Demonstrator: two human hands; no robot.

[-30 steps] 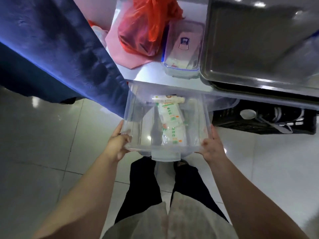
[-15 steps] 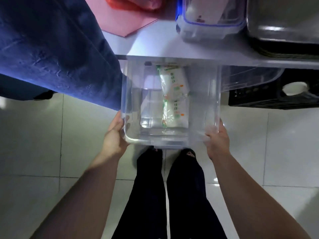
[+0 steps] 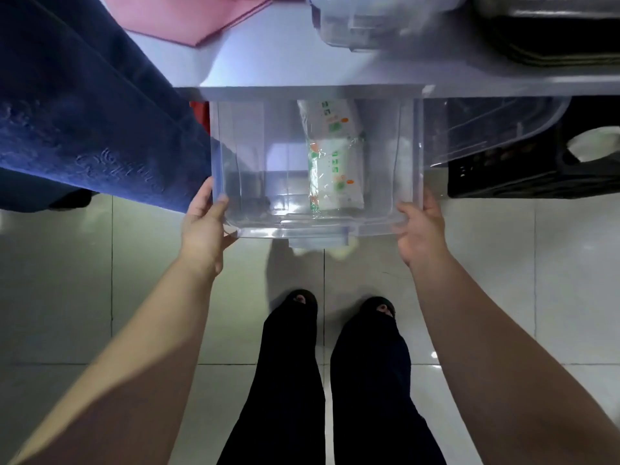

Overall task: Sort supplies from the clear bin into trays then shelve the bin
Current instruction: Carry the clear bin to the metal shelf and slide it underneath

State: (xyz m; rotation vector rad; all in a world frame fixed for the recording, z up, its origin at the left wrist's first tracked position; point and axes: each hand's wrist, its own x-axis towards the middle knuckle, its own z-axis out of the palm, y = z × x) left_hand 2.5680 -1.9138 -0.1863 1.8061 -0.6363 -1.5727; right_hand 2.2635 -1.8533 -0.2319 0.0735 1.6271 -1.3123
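I hold a clear plastic bin (image 3: 255, 226) below the edge of a white table (image 3: 268, 55), its far part under the tabletop. My left hand (image 3: 204, 223) grips its near left corner. My right hand (image 3: 419, 226) grips its near right corner. Inside the bin lie white wrapped packs with green and orange print (image 3: 332, 162), stretched from front to back right of centre. The rest of the bin floor is bare.
A dark blue cloth (image 3: 84, 112) hangs at the left against the bin. On the table are a pink sheet (image 3: 191, 15), a clear lidded box (image 3: 369, 25) and a metal tray (image 3: 553, 31). A black crate (image 3: 536, 169) and another clear tub (image 3: 486, 129) sit under the table at right. My feet stand on tiled floor.
The bin has gone lower and further under the table edge. My view has tilted down, so the tabletop items have slid to the top and my feet now show.
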